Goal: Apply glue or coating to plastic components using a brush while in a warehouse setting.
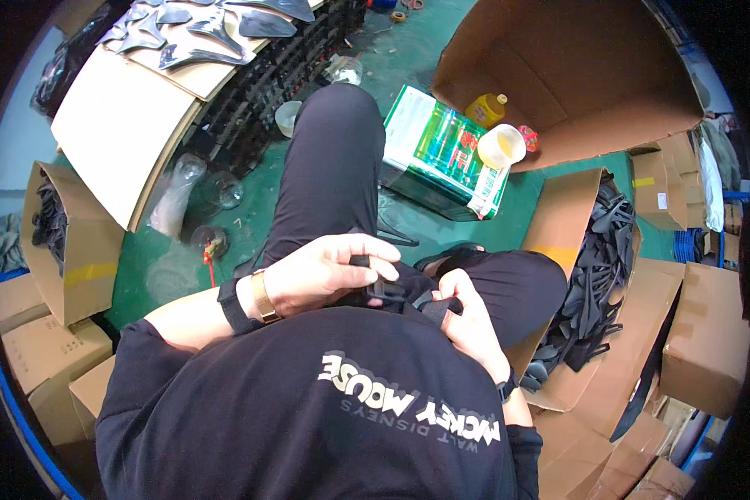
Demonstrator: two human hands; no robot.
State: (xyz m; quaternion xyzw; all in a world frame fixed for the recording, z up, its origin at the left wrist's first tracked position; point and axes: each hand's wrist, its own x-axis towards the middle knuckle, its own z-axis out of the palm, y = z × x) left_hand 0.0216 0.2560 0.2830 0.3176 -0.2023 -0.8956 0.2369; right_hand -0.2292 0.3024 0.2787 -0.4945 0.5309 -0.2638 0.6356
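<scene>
At my lap, my left hand (329, 271) is closed, with its thumb and fingers bent around a small black part (383, 289). My right hand (472, 321) is closed too, pinching a dark grey, strap-like piece (435, 310). Whether the two pieces are joined cannot be made out against my black clothes. To the right of my knee stands an open carton (571, 217) full of black, curved plastic-looking parts (596, 275).
Ahead, a green tin (442, 150) carries a white cup (502, 147) and a yellow bottle (486, 109), beside a large open carton (558, 75). Black pieces (212, 37) lie on a pale board (117, 125) at upper left. Another carton (79, 242) stands left.
</scene>
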